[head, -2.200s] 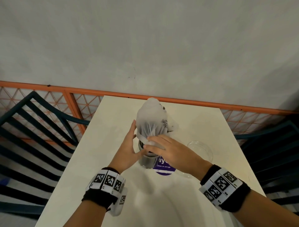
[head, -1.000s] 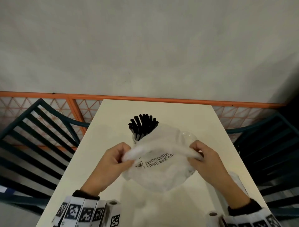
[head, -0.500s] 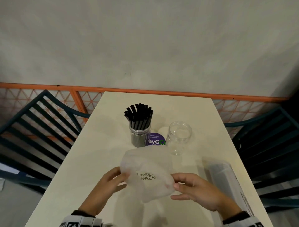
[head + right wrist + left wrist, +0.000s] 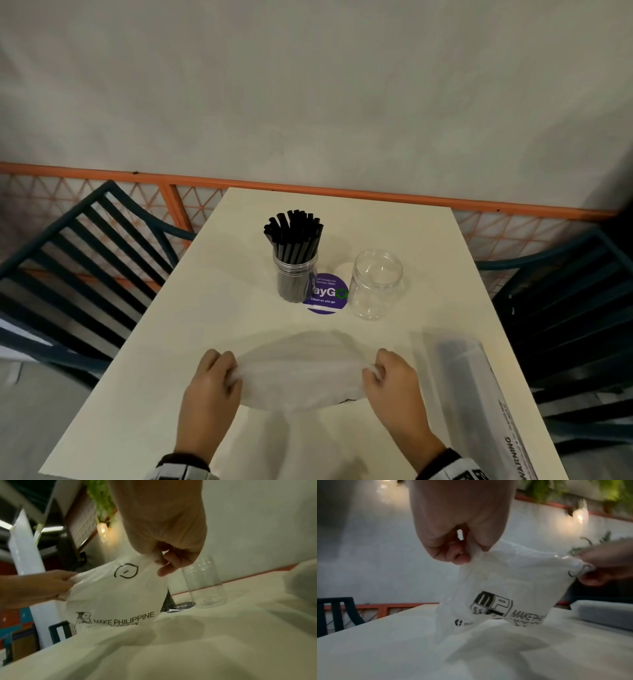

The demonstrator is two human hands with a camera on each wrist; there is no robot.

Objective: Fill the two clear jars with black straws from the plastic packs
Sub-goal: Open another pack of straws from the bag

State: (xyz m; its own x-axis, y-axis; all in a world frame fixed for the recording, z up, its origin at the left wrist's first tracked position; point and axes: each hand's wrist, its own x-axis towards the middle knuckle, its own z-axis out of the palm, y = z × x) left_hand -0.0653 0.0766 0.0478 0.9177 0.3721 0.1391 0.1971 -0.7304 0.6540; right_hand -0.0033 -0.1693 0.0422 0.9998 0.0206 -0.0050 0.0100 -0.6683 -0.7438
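Plastic from the emptied bag (image 4: 301, 380) is pinched at both ends, left hand (image 4: 209, 387) and right hand (image 4: 394, 383) curled on it above the table (image 4: 171, 342). It is best laid aside, well apart from the filled jar (image 4: 294, 277), the empty jar (image 4: 375, 286) and the full pack (image 4: 479, 387), so neither jar is knocked.

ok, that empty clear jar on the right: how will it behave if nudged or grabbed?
The empty jar looks thin-walled, so probably light and apt to slide or tip. Tall and upright beside the sticker, it may topple when straws go in. Smooth sides, likely slippery.

At frame centre, one clear jar (image 4: 295, 277) stands upright packed with black straws (image 4: 294, 233); an empty jar (image 4: 376, 284) stands just right of it. A full pack (image 4: 479, 387) lies lower right; an emptied printed plastic bag (image 4: 301, 373) hangs stretched at lower centre.
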